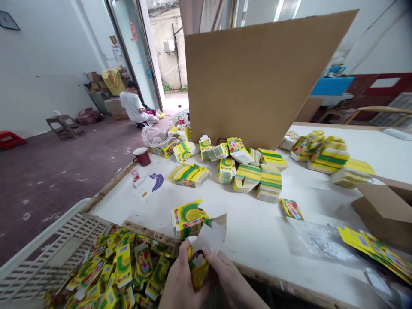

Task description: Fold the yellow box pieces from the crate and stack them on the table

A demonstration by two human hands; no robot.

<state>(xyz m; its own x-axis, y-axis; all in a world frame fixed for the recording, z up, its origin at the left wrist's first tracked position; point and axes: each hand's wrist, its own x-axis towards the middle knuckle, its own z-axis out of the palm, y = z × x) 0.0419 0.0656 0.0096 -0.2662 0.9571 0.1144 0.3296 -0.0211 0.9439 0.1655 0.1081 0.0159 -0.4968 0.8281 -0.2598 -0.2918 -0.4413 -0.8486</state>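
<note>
At the table's near edge, my left hand and my right hand are closed on a small yellow-green crayon box. My thumbs and fingers pinch its sides, and its top is open. White flaps stick up just beyond my fingers; I cannot tell whether they belong to the held box. Directly behind lies a stack of flat crayon cartons. To the left of my hands, several small crayon boxes fill a white plastic basket. My lower fingers are partly hidden.
Bundles of flat cartons lie across the white table, before a large upright cardboard sheet. A dark red mug stands at the left edge. An open cardboard box sits right. A person crouches near the doorway.
</note>
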